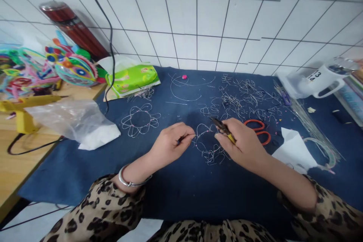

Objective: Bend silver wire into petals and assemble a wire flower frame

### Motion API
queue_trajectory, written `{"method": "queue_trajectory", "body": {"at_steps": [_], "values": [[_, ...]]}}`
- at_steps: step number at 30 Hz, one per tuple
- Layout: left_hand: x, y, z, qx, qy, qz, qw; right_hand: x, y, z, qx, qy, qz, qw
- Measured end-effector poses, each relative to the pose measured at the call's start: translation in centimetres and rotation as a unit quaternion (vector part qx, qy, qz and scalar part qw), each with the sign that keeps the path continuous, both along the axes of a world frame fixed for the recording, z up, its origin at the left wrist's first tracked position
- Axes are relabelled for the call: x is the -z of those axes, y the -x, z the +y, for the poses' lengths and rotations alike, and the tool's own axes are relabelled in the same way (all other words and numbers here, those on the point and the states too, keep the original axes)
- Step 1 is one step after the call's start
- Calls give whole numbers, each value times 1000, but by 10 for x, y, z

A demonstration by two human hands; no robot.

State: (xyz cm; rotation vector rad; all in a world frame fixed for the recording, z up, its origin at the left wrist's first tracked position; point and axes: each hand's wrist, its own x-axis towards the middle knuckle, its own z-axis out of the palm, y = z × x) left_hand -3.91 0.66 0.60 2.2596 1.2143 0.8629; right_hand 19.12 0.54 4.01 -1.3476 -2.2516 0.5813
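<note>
My left hand (172, 143) pinches a thin wire at the left side of a looped wire flower (208, 131) with small pinkish beads. In my right hand (244, 143) is a pair of pliers (224, 126) with dark jaws and yellow on the handle, its jaws pointing up and left above the flower. Loose wire bits (214, 155) lie by the flower's lower edge. A second wire flower (141, 120), rounder and with several petals, rests on the blue cloth to the left. Red-handled scissors (263, 132) lie just beyond my right hand, partly hidden by it.
Tangled wire scraps (238, 96) spread over the back right, near straight wires (314, 128) and a white mug (326, 79). At left are a green tissue pack (133, 79), a plastic bag (76, 121) and a yellow glue gun (25, 111). A black cable (111, 38) hangs behind.
</note>
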Motion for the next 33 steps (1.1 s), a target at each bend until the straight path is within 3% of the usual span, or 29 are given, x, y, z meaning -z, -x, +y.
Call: {"method": "queue_trajectory", "body": {"at_steps": [3,7,12,16,20,27,33], "values": [[-1,1,1,0,-35,0,999,-17,-3,-10,-57,64,-25,996],[-3,2,2,-2,-59,10,998,-31,-2,-21,-91,65,-44,993],[-5,3,1,-4,-69,9,998,-24,0,-19,-117,275,31,954],[-6,4,0,0,-73,4,997,-4,2,-12,-99,443,107,885],[-6,5,0,7,-71,7,997,8,3,-7,-87,472,147,865],[-2,6,1,14,-83,11,996,11,1,-3,-80,519,191,829],[1,7,1,25,-108,41,993,15,3,-3,-71,529,210,819]]}}
